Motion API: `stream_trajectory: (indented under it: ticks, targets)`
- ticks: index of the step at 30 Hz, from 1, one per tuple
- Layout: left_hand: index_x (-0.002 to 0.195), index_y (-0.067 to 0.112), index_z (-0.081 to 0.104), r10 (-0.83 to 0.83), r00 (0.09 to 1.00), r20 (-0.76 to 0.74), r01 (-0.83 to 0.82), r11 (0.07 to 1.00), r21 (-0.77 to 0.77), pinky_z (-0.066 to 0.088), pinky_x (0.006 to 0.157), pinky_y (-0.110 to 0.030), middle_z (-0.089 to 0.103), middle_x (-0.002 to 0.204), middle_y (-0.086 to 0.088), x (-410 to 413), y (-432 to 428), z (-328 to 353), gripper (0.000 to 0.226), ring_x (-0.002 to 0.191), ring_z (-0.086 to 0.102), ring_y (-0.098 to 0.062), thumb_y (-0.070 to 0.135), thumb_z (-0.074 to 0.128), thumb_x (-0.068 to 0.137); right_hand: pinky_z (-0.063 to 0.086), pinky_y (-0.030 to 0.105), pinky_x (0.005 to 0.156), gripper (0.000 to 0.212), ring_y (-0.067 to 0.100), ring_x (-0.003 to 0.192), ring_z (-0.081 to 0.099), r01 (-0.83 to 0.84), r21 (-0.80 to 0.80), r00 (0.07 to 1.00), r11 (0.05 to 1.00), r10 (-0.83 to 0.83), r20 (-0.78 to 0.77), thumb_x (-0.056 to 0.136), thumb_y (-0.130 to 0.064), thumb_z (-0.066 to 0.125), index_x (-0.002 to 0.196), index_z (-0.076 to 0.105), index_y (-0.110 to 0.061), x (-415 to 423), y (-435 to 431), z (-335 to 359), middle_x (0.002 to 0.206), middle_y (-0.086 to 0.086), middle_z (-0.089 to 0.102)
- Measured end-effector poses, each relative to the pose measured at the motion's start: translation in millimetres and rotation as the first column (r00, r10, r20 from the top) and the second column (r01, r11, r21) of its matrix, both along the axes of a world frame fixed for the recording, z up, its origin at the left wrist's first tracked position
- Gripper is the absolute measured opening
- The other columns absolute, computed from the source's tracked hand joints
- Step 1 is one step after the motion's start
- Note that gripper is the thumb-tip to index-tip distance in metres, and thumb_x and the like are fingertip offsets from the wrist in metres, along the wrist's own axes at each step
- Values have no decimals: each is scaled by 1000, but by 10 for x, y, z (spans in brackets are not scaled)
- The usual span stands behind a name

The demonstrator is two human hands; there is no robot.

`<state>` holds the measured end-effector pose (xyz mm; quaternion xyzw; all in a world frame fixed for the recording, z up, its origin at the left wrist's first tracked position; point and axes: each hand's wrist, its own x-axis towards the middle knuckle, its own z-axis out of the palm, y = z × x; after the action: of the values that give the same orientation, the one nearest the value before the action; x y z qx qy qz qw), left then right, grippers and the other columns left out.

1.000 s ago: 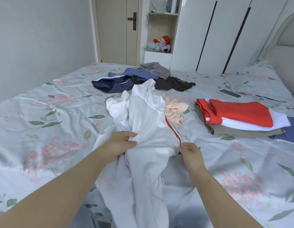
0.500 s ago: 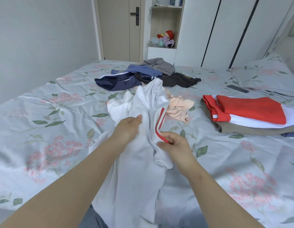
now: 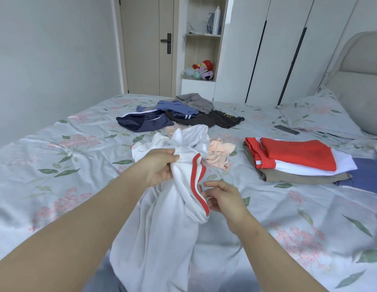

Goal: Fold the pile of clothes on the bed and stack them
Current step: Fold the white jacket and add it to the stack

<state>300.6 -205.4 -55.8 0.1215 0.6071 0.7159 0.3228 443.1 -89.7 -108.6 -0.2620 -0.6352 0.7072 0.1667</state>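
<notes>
Both clutching garment [image 3: 162,239], left grip [image 3: 160,167]; right grip [image 3: 223,197]

You see two hands, left hand [image 3: 160,167] and right hand [image 3: 222,197]; one white garment [image 3: 162,228]; one peach garment [image 3: 219,152]; one stack [image 3: 299,163] of four folded pieces; one loose pile [image 3: 179,116]; one pillow [image 3: 314,114]; one dark flat device [image 3: 286,130].
</notes>
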Motion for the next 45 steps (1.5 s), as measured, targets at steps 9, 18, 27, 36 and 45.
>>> stream_trajectory:
  ticks: [9, 18, 27, 36, 45]
  targets:
    - [87, 0, 75, -286, 958, -28, 284, 928, 241, 59, 72, -37, 71, 89, -18, 198, -445, 937, 25, 77, 71, -25, 5, 55, 72, 34, 36, 108, 83, 22, 134, 34, 209, 431, 978, 878, -190, -88, 80, -12, 70, 147, 25, -32, -183, 71, 410, 144, 6, 32]
    - [91, 26, 71, -76, 911, -406, 38, 994, -101, 56, 70, -34, 66, 97, -10, 102, -690, 1130, 35, 79, 67, -23, 54, 50, 88, 45, 21, 74, 16, 19, 93, 57, 54, 454, 996, 890, -14, -90, 97, -20, 50, 99, 63, -11, 78, 113, 717, 97, 2, 65]
    - [119, 40, 49, -418, 486, -768, 207, 908, -363, 40, 95, -11, 53, 122, 24, 371, -505, 500, 37, 109, 53, 8, 46, 64, 85, 53, 27, 65, 20, 19, 67, 64, -104, 318, 964, 942, 175, -203, 91, -21, 60, 89, 68, -3, 117, -13, 1436, 78, 10, 70]
    - [92, 3, 67, -69, 994, -83, 83, 979, 187, 55, 62, -29, 72, 91, -16, 210, -514, 685, 52, 77, 71, -23, 49, 64, 69, 49, 14, 64, 11, 2, 73, 61, -295, 385, 948, 874, 317, 7, 86, -25, 68, 96, 65, -21, 126, 8, 920, 83, -14, 69]
    - [92, 4, 70, 51, 995, 87, -71, 967, 244, 52, 43, -24, 74, 77, -11, -85, -649, 606, 48, 62, 71, -17, 45, 45, 94, 33, 32, 56, 30, 22, 66, 46, 110, 833, 951, 543, -301, 71, 91, -23, 58, 65, 54, -10, -86, 322, 1081, 61, 4, 49]
